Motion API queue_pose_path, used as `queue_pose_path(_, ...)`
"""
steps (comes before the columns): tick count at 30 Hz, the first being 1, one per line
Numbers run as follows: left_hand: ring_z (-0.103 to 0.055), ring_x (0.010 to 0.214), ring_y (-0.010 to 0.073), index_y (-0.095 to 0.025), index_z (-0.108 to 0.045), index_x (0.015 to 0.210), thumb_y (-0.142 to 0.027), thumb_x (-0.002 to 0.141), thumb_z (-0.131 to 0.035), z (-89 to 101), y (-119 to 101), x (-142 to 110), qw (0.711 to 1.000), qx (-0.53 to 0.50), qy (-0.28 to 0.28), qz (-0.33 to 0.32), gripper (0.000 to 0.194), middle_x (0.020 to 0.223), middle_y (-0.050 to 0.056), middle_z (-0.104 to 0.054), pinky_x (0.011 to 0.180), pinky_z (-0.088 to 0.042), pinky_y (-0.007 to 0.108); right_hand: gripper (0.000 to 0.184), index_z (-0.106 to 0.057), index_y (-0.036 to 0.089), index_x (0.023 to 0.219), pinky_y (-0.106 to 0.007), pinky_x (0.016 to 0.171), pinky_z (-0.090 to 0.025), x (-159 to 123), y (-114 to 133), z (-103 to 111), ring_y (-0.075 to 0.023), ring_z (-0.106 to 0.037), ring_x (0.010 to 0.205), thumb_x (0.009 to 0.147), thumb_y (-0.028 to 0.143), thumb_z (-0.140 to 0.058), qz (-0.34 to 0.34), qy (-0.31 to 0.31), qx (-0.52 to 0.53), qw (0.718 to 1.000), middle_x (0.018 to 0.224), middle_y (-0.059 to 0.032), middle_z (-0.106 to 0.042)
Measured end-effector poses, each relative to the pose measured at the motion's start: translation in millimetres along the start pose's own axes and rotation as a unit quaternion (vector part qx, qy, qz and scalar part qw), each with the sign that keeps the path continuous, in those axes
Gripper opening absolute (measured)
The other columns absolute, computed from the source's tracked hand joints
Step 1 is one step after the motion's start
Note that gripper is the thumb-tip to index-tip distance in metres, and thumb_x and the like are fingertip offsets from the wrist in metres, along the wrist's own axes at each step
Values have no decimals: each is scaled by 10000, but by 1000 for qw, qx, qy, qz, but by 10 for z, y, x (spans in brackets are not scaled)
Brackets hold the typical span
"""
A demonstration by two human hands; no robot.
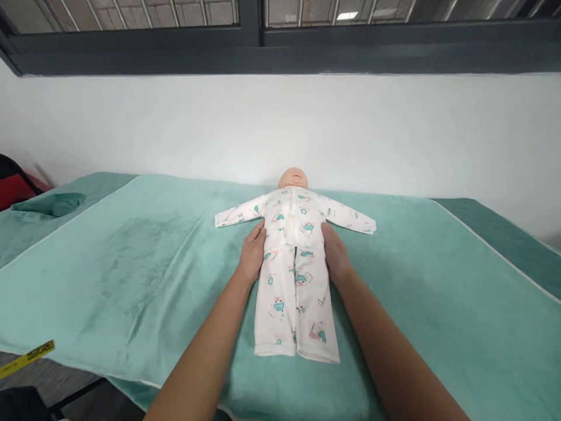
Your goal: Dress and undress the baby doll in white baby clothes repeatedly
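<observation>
A baby doll (293, 176) lies on its back on the green bed cover (175, 263), its head at the far end near the wall. It is dressed in a white long-sleeved top (289, 213) and white trousers (276, 316), both printed with small teal and pink pictures. The sleeves spread out to both sides. My left hand (253, 251) is closed against the left side of the doll's waist, thumb side up. Opposite it, my right hand (336, 252) holds the other side, its fingertips hidden by the clothing. Together both hands clasp the waist between them.
Behind the bed rises a white wall (175, 123) below a dark window frame (249, 55). A red and black item (15, 184) stands at the far left. Yellow tape (28, 358) with dark lettering shows at the lower left, past the bed's edge.
</observation>
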State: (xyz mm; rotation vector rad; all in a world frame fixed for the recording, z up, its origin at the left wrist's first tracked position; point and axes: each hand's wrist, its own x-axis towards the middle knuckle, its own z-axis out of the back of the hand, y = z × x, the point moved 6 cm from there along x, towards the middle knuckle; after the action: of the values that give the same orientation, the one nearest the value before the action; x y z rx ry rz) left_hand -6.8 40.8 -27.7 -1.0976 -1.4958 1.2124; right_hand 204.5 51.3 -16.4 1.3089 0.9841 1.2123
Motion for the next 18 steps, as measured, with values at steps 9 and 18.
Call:
queue_pose_path(9, -654, 953, 212, -166, -666, 1136, -149, 827, -518, 195, -74, -321, 979, 188, -71, -19, 344, 1039, 91, -711, 947, -485, 394, 424, -668, 217, 1216, -451, 959, -456, -637, 118, 144, -283, -598, 1124, 908, 340, -403, 38, 31, -204, 978, 1243, -71, -667)
queue_pose_path(18, -667, 933, 221, -218, -710, 955, -286, 909, -491, 1062, -178, -2168, 943, 295, -136, -74, 234, 983, 77, -719, 878, -544, 402, 449, -650, 156, 1233, -511, 1082, -387, -1577, -1, 580, -316, -513, 1265, 914, 378, -426, 225, 14, -444, 867, 1346, -132, -594)
